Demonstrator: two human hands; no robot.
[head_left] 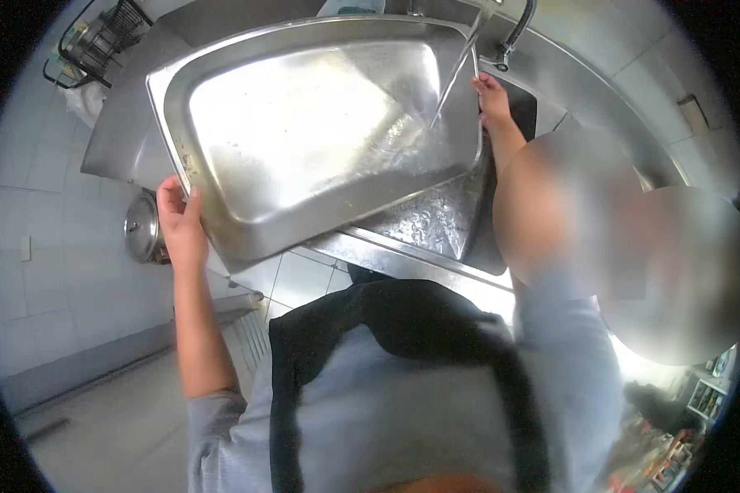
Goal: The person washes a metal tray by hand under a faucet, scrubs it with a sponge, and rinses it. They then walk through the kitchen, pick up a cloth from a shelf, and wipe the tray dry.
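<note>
A large rectangular stainless steel pan [292, 135] is held over the sink [423, 226], its left end out past the sink's edge. My left hand [181, 215] grips the pan's left rim, thumb on the near side. At the opposite end, my right hand [492, 100] has its fingers closed round the right rim. A stream of water [456, 78] falls from above into the pan's right part and spreads over its bottom. Small dark specks show on the pan's inner surface.
Behind the sink stands a dark curved faucet [518, 37]. A wire rack [111, 37] is at the upper left. Below my left hand's side sits a lidded metal pot [142, 228]. Blurred areas cover part of the right side. Shelves with goods [707, 398] are at the lower right.
</note>
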